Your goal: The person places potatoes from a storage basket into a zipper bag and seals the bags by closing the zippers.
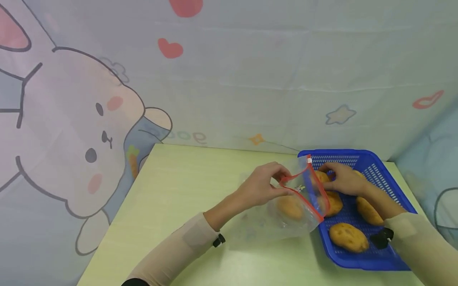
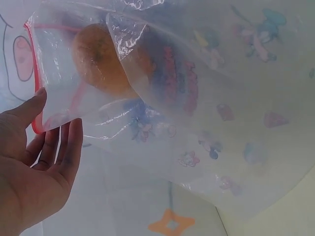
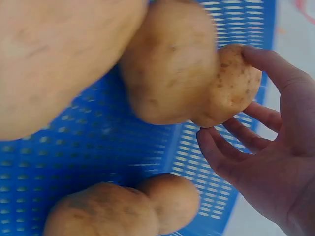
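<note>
A clear zip bag (image 1: 255, 228) with a red zip edge lies over the table, its mouth at the basket's left side. My left hand (image 1: 262, 184) pinches that red edge between thumb and fingers. Through the plastic shows one potato (image 2: 98, 61). Over the far left part of the blue basket (image 1: 388, 171), my right hand (image 1: 346, 179) grips a potato (image 3: 234, 83) with thumb and fingertips. Close beside it in the right wrist view sits another potato (image 3: 170, 64). Nearer the front of the basket lies a knobbly potato (image 1: 348, 237).
Another potato (image 1: 369, 210) rests in the basket below my right forearm. The pale yellow table (image 1: 179, 186) stretches to the left. A printed cloth (image 1: 243, 79) hangs along its back edge, and another cloth surface stands at the right.
</note>
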`<state>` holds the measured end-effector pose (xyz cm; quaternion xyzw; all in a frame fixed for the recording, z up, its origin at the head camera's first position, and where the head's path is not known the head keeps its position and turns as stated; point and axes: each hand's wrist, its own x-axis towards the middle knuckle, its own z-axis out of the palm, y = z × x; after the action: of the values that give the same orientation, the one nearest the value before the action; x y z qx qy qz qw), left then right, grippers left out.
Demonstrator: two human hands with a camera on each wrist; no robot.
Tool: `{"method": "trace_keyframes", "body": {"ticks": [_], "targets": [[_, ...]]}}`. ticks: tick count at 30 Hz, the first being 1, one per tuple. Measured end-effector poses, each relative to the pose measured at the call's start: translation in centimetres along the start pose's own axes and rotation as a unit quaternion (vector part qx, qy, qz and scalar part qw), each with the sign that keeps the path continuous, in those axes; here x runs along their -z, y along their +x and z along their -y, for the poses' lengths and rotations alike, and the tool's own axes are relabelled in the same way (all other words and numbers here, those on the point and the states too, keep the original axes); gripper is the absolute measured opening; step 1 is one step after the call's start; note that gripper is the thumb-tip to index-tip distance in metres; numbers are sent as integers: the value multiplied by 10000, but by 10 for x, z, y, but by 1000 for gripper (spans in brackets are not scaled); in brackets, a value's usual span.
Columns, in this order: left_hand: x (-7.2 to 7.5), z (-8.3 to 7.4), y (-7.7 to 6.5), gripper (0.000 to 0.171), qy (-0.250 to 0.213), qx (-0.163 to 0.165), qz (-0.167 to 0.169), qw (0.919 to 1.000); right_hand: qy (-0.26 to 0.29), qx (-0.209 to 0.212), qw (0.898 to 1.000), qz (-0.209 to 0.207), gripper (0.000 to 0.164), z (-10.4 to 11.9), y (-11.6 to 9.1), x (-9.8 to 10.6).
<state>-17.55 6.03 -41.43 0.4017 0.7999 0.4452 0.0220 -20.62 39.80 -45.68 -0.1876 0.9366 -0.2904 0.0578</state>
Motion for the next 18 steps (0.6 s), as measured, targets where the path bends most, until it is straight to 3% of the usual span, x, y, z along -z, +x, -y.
{"method": "trace_keyframes", "body": {"ticks": [6, 10, 15, 18], "targets": [[1, -2, 3, 38, 364, -128, -31, 9993, 108, -351, 9976, -594, 65, 23, -15, 33], [1, -3, 2, 37, 384, -44, 0, 9993, 290, -314, 9940, -1011, 59, 45, -28, 52], [1, -3, -2, 39, 343, -11, 36, 9994, 596, 336, 9869, -1458, 53, 81, -47, 54], [2, -4, -4, 39, 299, -57, 15, 9995, 463, 837, 9842, -1491, 55, 100, -56, 47]]}}
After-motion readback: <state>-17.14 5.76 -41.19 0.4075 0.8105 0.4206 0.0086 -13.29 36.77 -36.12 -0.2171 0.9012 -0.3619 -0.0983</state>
